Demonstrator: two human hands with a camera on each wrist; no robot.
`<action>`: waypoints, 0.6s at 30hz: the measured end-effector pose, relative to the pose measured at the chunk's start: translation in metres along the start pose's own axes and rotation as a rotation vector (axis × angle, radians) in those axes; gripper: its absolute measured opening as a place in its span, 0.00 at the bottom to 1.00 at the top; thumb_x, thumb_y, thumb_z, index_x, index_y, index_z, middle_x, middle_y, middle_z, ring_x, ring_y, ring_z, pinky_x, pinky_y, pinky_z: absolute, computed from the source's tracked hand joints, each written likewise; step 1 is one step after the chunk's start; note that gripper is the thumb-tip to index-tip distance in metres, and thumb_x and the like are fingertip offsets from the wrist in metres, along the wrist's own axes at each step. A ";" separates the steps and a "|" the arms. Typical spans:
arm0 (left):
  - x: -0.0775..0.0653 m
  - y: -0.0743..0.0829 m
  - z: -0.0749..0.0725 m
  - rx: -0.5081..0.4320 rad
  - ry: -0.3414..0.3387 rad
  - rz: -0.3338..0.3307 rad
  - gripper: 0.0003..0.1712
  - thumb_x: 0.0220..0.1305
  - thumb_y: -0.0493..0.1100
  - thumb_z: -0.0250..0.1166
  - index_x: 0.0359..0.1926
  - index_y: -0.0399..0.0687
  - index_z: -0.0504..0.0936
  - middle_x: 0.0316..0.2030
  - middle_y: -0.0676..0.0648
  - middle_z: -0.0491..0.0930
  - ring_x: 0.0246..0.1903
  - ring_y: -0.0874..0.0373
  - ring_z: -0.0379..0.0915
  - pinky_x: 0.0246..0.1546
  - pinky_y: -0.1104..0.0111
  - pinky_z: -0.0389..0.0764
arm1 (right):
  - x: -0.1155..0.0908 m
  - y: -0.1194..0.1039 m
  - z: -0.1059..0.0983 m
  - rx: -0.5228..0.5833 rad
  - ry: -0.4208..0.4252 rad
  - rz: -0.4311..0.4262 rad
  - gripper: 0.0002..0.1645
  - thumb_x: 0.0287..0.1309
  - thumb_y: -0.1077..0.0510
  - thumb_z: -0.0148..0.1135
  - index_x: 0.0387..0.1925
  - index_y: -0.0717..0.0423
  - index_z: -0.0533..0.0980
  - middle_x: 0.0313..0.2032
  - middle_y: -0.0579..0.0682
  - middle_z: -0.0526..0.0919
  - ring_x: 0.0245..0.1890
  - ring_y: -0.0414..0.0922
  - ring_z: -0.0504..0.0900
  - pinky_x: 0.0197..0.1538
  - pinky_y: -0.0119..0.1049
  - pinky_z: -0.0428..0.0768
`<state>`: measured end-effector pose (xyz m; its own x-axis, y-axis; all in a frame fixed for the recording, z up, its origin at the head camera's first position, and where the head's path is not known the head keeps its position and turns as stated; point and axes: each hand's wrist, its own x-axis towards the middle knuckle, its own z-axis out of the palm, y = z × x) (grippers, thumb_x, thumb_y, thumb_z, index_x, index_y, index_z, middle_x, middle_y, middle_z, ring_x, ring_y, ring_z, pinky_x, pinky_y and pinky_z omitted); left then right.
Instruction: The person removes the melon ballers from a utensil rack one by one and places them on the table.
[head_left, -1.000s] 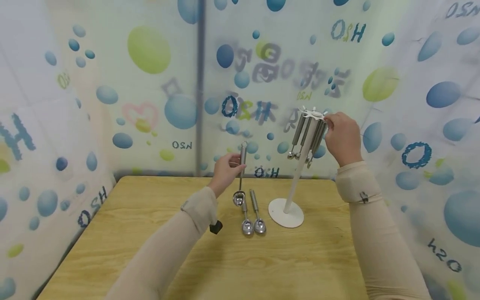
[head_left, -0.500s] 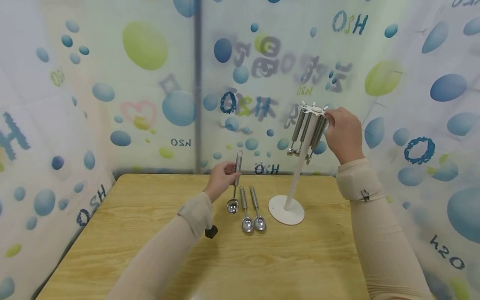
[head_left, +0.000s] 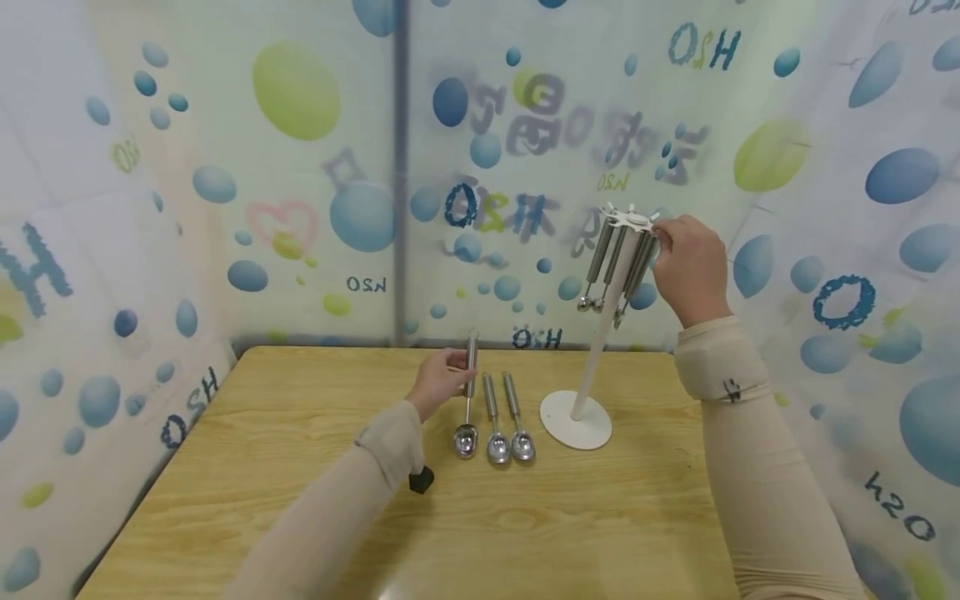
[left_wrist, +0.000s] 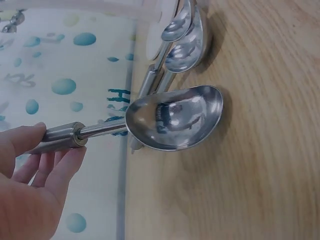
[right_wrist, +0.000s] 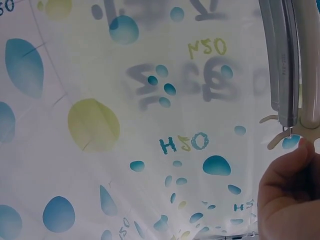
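Note:
My left hand grips the metal handle of an ice cream scoop, its oval bowl hanging close over the table and the handle upright. To the right, two similar scoops, a nearer one and another scoop, lie side by side with handles pointing away. My right hand pinches the edge of the white hooked top of a stand. Below this top hang several metal utensils with small rounded ends. One hanging handle shows beside my fingers in the right wrist view.
The stand's round white base sits on the wooden table, right of the scoops. A black block-like piece shows beneath the left cuff. A patterned curtain closes off the back and sides.
My left hand has carried the scoop down and slightly left, away from above the two lying scoops, to beside them. My right hand stays at the stand's top.

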<state>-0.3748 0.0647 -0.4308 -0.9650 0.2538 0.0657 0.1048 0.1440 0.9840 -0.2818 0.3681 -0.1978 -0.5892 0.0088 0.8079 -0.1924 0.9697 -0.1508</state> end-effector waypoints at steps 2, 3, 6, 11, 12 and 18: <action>0.000 -0.004 0.001 -0.023 -0.004 -0.025 0.21 0.66 0.33 0.68 0.59 0.33 0.77 0.49 0.38 0.78 0.46 0.47 0.80 0.40 0.63 0.87 | -0.001 0.000 0.000 0.000 0.002 -0.003 0.14 0.71 0.71 0.50 0.46 0.75 0.81 0.37 0.71 0.81 0.39 0.68 0.80 0.48 0.62 0.79; 0.000 -0.006 0.001 -0.036 -0.007 -0.035 0.21 0.66 0.32 0.68 0.59 0.33 0.77 0.49 0.38 0.78 0.47 0.47 0.80 0.41 0.63 0.87 | -0.001 0.000 0.000 -0.001 0.003 -0.005 0.14 0.71 0.71 0.50 0.46 0.75 0.81 0.37 0.71 0.81 0.39 0.68 0.80 0.48 0.62 0.78; 0.000 -0.010 0.001 -0.056 -0.009 -0.062 0.19 0.67 0.31 0.67 0.58 0.32 0.77 0.50 0.37 0.78 0.48 0.46 0.80 0.42 0.62 0.87 | -0.001 0.000 -0.002 -0.003 0.011 -0.014 0.14 0.71 0.71 0.50 0.45 0.75 0.81 0.36 0.71 0.81 0.38 0.68 0.80 0.47 0.63 0.78; -0.002 -0.010 0.000 -0.033 -0.001 -0.080 0.15 0.66 0.30 0.67 0.52 0.30 0.79 0.45 0.38 0.81 0.43 0.48 0.82 0.40 0.63 0.87 | 0.000 -0.001 -0.003 -0.009 0.006 -0.011 0.14 0.70 0.72 0.50 0.46 0.75 0.81 0.36 0.70 0.81 0.38 0.68 0.80 0.47 0.63 0.78; -0.003 -0.010 0.000 -0.029 0.002 -0.083 0.14 0.66 0.29 0.66 0.51 0.30 0.79 0.44 0.38 0.81 0.42 0.49 0.82 0.40 0.63 0.87 | 0.000 -0.002 -0.004 -0.009 0.004 -0.011 0.14 0.70 0.72 0.50 0.46 0.75 0.81 0.36 0.70 0.81 0.39 0.68 0.80 0.47 0.63 0.78; -0.002 -0.015 -0.002 0.009 0.016 -0.133 0.14 0.65 0.30 0.68 0.51 0.32 0.80 0.44 0.38 0.80 0.43 0.48 0.81 0.42 0.63 0.86 | -0.001 -0.002 -0.002 -0.011 -0.007 -0.007 0.14 0.70 0.71 0.50 0.46 0.75 0.81 0.37 0.71 0.81 0.40 0.68 0.80 0.48 0.63 0.78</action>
<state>-0.3746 0.0603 -0.4456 -0.9742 0.2170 -0.0625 -0.0221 0.1840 0.9827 -0.2788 0.3664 -0.1969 -0.5935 0.0003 0.8048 -0.1882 0.9722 -0.1391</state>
